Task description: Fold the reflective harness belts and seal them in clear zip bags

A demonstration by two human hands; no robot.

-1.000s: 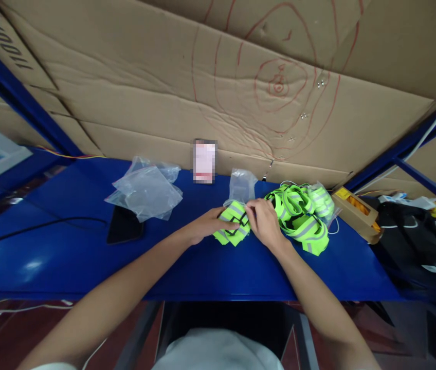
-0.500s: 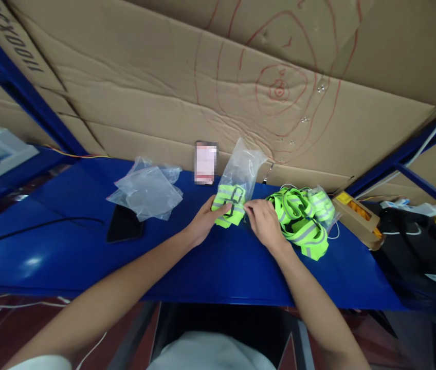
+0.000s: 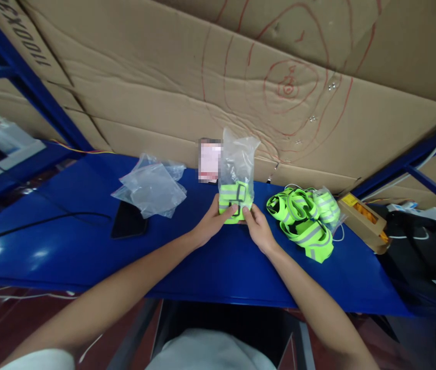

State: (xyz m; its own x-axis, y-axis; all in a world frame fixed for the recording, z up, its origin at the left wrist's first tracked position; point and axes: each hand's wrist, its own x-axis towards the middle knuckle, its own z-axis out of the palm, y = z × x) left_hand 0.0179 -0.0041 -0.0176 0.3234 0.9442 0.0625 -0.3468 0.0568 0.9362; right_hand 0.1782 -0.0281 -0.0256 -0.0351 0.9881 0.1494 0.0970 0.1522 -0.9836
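Observation:
A folded neon-green reflective strap [image 3: 225, 194] with grey stripes and black buckles sits in the lower part of a clear plastic bag [image 3: 237, 156], whose other end rises toward the cardboard. From the left side my left hand [image 3: 210, 223] grips the strap, thumb on its front. My right hand [image 3: 258, 226] pinches its lower right edge, thumb on top. To the right lies a tangled heap of the same green straps [image 3: 306, 234], with a bagged bundle [image 3: 326, 207] at its back. The fingers behind the strap are hidden.
Several flat clear bags [image 3: 156, 190] lie at left, partly over a black phone-like slab [image 3: 129, 221]. A pixelated pinkish object [image 3: 209, 162] leans on the cardboard wall [image 3: 144, 82]. An open carton [image 3: 364, 221] with orange contents stands at right on the blue table [image 3: 210, 272].
My right hand has moved from beside the bag onto the strap's lower right edge. The bag now stands straighter, with its buckles facing me. The view has shifted slightly.

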